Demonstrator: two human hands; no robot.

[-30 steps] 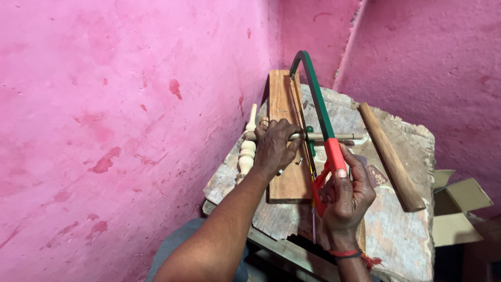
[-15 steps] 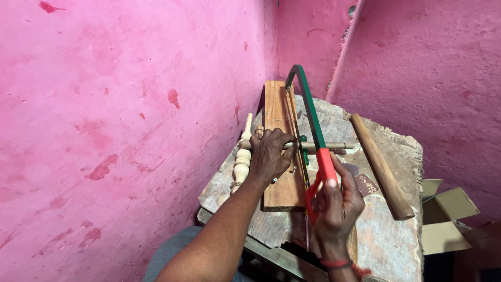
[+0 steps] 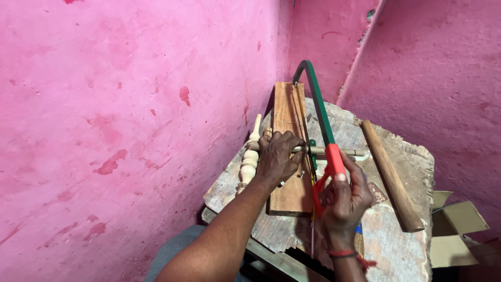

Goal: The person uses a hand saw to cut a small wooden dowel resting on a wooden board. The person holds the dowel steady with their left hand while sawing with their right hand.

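Observation:
My right hand [image 3: 345,197] grips the red handle of a green-framed hacksaw [image 3: 319,114], whose frame arches away from me over a worn workbench [image 3: 396,245]. The blade runs along the right edge of a brown wooden plank [image 3: 286,120] lying lengthwise on the bench. My left hand [image 3: 277,155] presses down on a thin pale wooden dowel [image 3: 350,152] that lies crosswise over the plank, right beside the blade. A turned pale wooden spindle [image 3: 249,159] lies just left of the plank, partly under my left wrist.
A thick round wooden rod [image 3: 391,177] lies diagonally on the bench's right side. Pink plastered walls [image 3: 130,104] close in on the left and behind. An open cardboard box [image 3: 459,224] sits low beyond the bench's right edge.
The saw has shifted a little along its stroke while both hands keep their grips. The view has also drifted slightly, so the bench sits a bit differently in frame.

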